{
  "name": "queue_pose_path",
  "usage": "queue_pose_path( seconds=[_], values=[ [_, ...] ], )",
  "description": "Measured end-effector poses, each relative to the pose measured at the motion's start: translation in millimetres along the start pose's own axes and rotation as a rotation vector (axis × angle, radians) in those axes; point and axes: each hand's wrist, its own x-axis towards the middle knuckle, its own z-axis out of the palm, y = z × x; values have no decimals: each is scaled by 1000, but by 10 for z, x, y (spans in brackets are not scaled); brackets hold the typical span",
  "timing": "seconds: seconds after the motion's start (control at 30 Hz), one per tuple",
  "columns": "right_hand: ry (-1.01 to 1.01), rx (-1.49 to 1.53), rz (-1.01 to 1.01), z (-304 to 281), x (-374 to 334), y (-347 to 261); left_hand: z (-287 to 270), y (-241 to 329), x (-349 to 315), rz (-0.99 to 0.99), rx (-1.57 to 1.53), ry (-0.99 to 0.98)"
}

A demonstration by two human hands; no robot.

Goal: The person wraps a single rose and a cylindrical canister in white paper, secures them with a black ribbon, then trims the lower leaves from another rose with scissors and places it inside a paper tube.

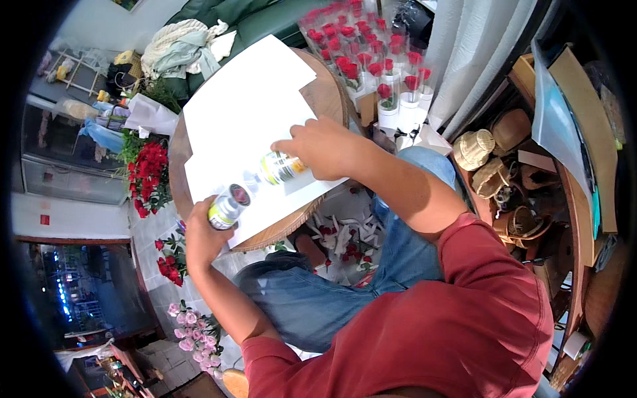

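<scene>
Over a round wooden table (pixel 174 158) spread with white paper sheets (pixel 249 93), my two hands each grip a small container. My left hand (pixel 204 232) is wrapped around a clear bottle (pixel 225 211) with a yellow-green label; its dark, pinkish round end faces up and right. In my right hand (pixel 324 147) is a similarly labelled bottle (pixel 282 167), tilted so that its clear end (pixel 252 179) comes close to the left bottle. Whether the two touch, I cannot tell. Fingers hide part of both.
Red roses in clear sleeves (pixel 375 60) stand beyond the table at right. Red flowers (pixel 147 174) and pink roses (pixel 196 337) are at left. Cut scraps and petals (pixel 345 235) litter the floor by my legs. Wicker baskets (pixel 474 149) fill a shelf at right.
</scene>
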Motion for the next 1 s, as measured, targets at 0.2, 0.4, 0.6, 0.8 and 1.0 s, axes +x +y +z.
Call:
queue_pose_path(
  seconds=[0.2,0.4,0.6,0.8,1.0],
  values=[
    [56,-51,-53,75,110,-217,16,309,79,101,-17,-85],
    [128,131,-243,434,527,-720,-63,156,716,223,-365,-47],
    [288,89,-282,713,637,-673,357,696,2010,399,-132,-43],
    [244,65,-287,627,629,-760,748,926,3242,390,102,-446],
    [224,-111,-286,619,555,-801,908,1050,3606,325,78,-562]
  ],
)
